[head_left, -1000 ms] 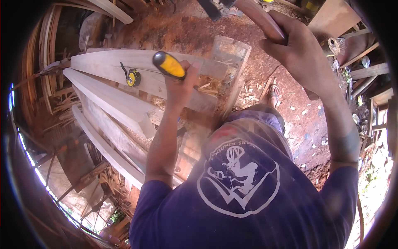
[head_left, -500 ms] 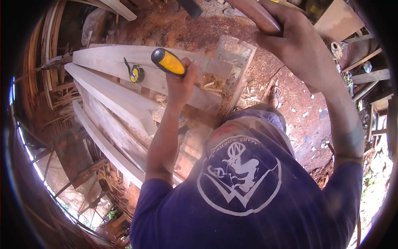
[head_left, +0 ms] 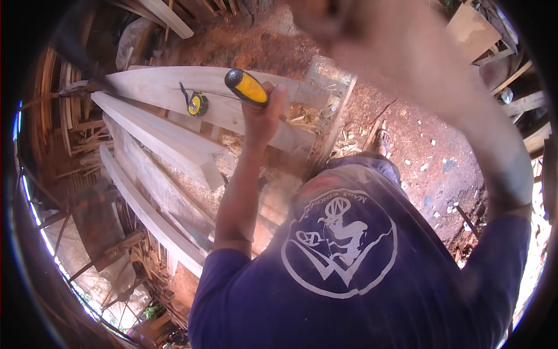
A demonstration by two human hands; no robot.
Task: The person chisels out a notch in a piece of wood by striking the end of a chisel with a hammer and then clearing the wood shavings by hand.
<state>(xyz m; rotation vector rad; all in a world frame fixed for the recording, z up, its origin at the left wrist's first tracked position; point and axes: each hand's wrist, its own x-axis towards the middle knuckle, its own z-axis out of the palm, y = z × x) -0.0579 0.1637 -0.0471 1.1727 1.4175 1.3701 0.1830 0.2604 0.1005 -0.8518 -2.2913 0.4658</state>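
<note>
My left hand (head_left: pixel 263 116) grips a yellow-and-black tool handle (head_left: pixel 251 88) upright over the pale boards (head_left: pixel 145 78), its working end hidden beneath the hand. Just left of it a yellow-and-black tape measure (head_left: pixel 197 103) lies on a board. High at the top right, my right hand (head_left: pixel 372 32) is a motion blur, closed around the wooden handle (head_left: pixel 322 17) of the hammer-like tool seen more clearly in the earlier frames; its head cannot be made out clearly.
Long shaped planks (head_left: pixel 151 139) lie side by side on a work surface with shavings. Timber stacks (head_left: pixel 64 110) line the left, a plywood sheet (head_left: pixel 471 32) leans at upper right, and offcuts (head_left: pixel 366 136) litter the dirt floor near my foot (head_left: pixel 383 143).
My right arm has swung upward and outward to the right, now blurred. My left hand with the yellow handle has shifted slightly right in the picture, as have the boards.
</note>
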